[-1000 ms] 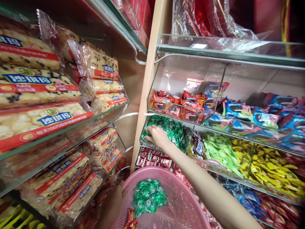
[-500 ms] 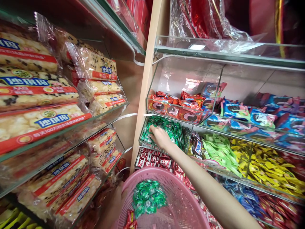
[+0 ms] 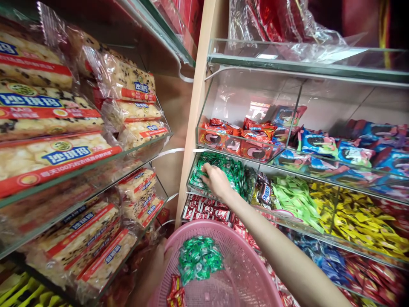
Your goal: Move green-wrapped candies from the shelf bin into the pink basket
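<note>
My left hand (image 3: 156, 264), dark and partly cut off, grips the left rim of a pink perforated plastic basket (image 3: 255, 260). A pile of green-wrapped candies (image 3: 200, 259) lies inside it, with a few red-wrapped sweets (image 3: 175, 291) near its front left. My right hand (image 3: 217, 181) reaches over the front of a glass shelf bin filled with green-wrapped candies (image 3: 231, 168). Its fingers are curled together at the candies; whatever is between them is hidden.
Packaged puffed-grain bars (image 3: 67, 155) fill the glass shelves on the left. A wooden upright (image 3: 193, 106) divides the two shelf units. Around the green bin are red packets (image 3: 209, 211), light-green packets (image 3: 290, 196), yellow packets (image 3: 361, 213) and a glass shelf edge (image 3: 306, 64) above.
The view has tilted slightly, so the shelves and basket sit a little higher. My right hand has shifted slightly over the green candies. My left hand keeps hold of the basket.
</note>
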`<act>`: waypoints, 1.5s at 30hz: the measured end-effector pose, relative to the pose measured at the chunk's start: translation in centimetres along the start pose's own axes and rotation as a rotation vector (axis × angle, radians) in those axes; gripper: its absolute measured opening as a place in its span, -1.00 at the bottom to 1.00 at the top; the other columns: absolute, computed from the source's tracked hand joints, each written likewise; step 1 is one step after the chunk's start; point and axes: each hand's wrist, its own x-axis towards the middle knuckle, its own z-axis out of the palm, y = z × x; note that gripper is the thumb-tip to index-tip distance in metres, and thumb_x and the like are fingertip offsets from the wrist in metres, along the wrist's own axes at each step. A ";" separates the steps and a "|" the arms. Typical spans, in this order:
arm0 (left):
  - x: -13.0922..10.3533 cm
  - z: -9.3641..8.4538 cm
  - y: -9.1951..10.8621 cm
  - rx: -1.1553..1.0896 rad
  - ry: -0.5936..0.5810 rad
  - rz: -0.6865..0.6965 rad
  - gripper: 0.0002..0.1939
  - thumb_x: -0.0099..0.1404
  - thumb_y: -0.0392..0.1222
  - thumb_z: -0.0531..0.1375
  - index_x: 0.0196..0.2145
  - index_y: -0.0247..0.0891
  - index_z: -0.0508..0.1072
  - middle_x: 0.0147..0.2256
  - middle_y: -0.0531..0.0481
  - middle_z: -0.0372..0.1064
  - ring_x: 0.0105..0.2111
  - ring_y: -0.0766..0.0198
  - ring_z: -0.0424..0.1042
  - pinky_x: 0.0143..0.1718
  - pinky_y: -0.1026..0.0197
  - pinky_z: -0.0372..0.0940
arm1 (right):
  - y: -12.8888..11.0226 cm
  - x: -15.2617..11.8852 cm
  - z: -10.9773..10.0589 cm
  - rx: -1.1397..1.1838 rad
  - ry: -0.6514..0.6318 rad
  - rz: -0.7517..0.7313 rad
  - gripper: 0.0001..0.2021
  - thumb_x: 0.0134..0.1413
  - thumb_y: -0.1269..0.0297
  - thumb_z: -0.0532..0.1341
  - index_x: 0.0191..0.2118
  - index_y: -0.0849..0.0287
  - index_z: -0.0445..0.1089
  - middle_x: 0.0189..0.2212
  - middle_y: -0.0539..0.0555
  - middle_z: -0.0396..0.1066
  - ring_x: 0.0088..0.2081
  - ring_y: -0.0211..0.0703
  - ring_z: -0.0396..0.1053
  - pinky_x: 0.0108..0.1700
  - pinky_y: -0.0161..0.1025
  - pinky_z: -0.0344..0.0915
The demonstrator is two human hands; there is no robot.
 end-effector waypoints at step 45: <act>0.4 -0.9 0.3 0.195 0.001 0.050 -0.60 0.39 -0.07 -0.11 -0.04 -0.28 0.40 -0.17 -0.20 0.52 -0.13 0.12 0.50 -0.19 0.19 0.24 | 4.9 -20.5 11.4 0.249 -0.287 -0.071 -0.59 0.28 0.36 -0.03 0.18 -0.01 0.26 -0.10 0.09 0.46 -0.04 0.02 0.39 0.00 -0.03 0.37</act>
